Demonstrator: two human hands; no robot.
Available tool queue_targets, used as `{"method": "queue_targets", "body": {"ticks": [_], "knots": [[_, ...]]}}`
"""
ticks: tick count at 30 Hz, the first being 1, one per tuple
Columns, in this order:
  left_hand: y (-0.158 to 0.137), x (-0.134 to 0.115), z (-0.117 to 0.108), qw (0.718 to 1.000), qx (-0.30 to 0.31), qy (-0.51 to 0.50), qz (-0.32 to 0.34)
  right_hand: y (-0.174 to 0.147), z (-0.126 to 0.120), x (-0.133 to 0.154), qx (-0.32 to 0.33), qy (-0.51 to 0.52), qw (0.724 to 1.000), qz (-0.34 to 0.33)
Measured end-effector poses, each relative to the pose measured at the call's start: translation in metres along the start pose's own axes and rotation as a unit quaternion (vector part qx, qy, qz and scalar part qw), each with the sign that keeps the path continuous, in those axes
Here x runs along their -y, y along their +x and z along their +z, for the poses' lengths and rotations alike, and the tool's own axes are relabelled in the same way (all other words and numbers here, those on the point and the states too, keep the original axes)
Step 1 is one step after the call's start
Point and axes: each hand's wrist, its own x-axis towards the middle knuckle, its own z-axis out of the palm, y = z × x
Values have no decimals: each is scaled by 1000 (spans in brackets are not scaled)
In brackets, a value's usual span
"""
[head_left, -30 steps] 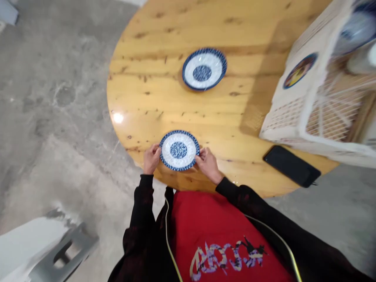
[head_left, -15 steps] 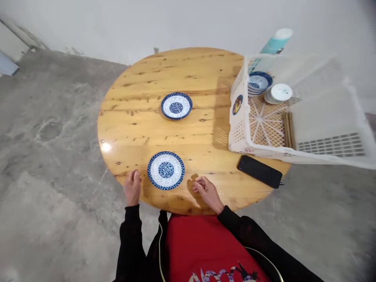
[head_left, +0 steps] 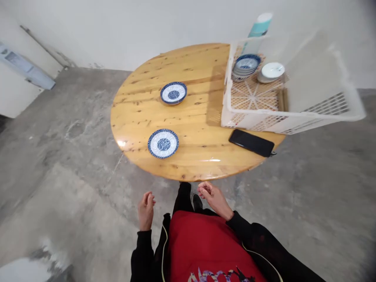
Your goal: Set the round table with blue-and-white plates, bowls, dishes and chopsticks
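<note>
Both of my hands are in the air before the table's near edge, away from everything on it. The fingers of my left hand [head_left: 146,208] are loosely curled in and hold nothing. My right hand [head_left: 215,199] is also curled, thumb close to the fingers, with nothing in it. A blue-and-white patterned plate [head_left: 163,143] lies flat near the front of the round wooden table [head_left: 202,149]. Farther back sits another matching plate [head_left: 173,93], apparently with a second one stacked beneath it.
A white plastic crate [head_left: 258,121] on the right holds stacked blue-rimmed bowls [head_left: 246,64], small white dishes [head_left: 272,71] and brown sticks [head_left: 282,99]. In front of it lies a black phone [head_left: 252,142]. A teal-and-white cylinder [head_left: 260,25] rises behind the crate by the wall.
Both hands have drawn back from beside the front plate to below the table edge. My view has shifted back; the plates keep their places on the table.
</note>
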Motion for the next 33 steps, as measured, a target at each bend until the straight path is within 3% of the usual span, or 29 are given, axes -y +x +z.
{"method": "queue_targets", "body": {"ticks": [5, 10, 13, 16, 21, 25, 29, 33], "knots": [[-52, 14, -8, 1000, 22, 1, 11, -42, 10, -17, 48, 1, 999, 26], [-46, 20, -26, 999, 9, -36, 6, -44, 23, -7, 52, -15, 999, -1], [-32, 33, -49, 998, -9, -63, 2, -35, 47, -3, 50, -24, 998, -10], [-15, 58, -89, 997, -41, -69, -14, -23, 98, 0, 72, -33, 997, -10], [25, 113, -187, 991, -115, -60, -29, -10, 223, 11, 141, -52, 988, -32], [77, 138, -252, 990, -127, -44, -33, -12, 310, 27, 213, -68, 973, -63], [135, 125, -274, 998, -65, -20, 17, -9, 350, 40, 203, -104, 968, -101], [176, 90, -257, 997, 10, -8, 74, 2, 365, 44, 161, -109, 975, -106]]}}
